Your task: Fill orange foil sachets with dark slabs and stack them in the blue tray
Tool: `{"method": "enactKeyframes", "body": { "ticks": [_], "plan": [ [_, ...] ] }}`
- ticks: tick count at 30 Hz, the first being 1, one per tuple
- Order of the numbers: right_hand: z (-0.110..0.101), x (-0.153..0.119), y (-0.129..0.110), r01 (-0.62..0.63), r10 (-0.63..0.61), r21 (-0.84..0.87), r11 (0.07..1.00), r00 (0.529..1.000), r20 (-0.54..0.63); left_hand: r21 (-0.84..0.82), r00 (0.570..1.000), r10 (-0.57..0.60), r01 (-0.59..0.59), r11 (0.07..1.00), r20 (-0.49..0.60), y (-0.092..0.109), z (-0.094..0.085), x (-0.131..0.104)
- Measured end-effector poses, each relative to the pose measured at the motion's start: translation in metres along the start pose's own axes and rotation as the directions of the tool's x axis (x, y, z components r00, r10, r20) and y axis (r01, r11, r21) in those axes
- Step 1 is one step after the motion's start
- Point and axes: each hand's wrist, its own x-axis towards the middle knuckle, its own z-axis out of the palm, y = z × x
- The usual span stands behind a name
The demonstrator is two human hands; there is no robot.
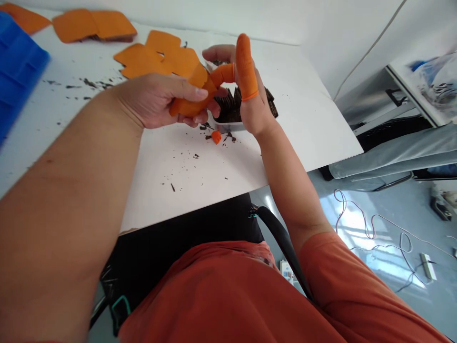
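My left hand [160, 100] is closed around a thin orange sheet [191, 105], which curves between its thumb and fingers. To its right is my right hand [255, 107], with orange finger cots on the thumb and one finger. That thumb points up, well apart, while the covered finger bends toward the sheet and seems to touch it. Partly hidden behind my right hand, a clear plastic box [232, 127] holds dark brown, flaky strips [233, 102]. A small orange rolled bit [216, 137] lies in front of the box.
Several flat orange sheets [143, 62] lie behind my left hand, with stacked ones [94, 25] farther back. A blue plastic bin [19, 71] stands at the left edge. Dark crumbs dot the white table [185, 195]. Cables [371, 233] cross the floor at right, near a person's grey-clad leg [396, 150].
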Motion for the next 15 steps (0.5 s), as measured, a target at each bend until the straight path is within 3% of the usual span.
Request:
{"method": "enactKeyframes", "body": {
  "ticks": [2,5,11,15],
  "plan": [
    [0.0,0.001,-0.001,-0.022,0.03,0.106,0.994,0.997,-0.073,0.029,0.999,-0.003,0.002,1.0,0.035,-0.001,-0.003,0.0],
    [0.001,0.002,0.001,-0.025,0.039,0.19,0.982,0.997,-0.07,0.081,0.998,-0.003,-0.002,0.997,0.057,-0.003,-0.009,-0.001],
    [0.004,0.007,0.017,0.06,-0.058,0.058,0.997,0.997,-0.048,0.103,0.994,0.04,-0.05,0.993,0.1,-0.009,-0.016,-0.001],
    [0.002,0.003,0.01,0.129,-0.127,0.039,0.991,0.991,-0.044,0.103,0.994,0.021,-0.033,0.994,0.108,-0.012,-0.017,-0.002]
  ]
}}
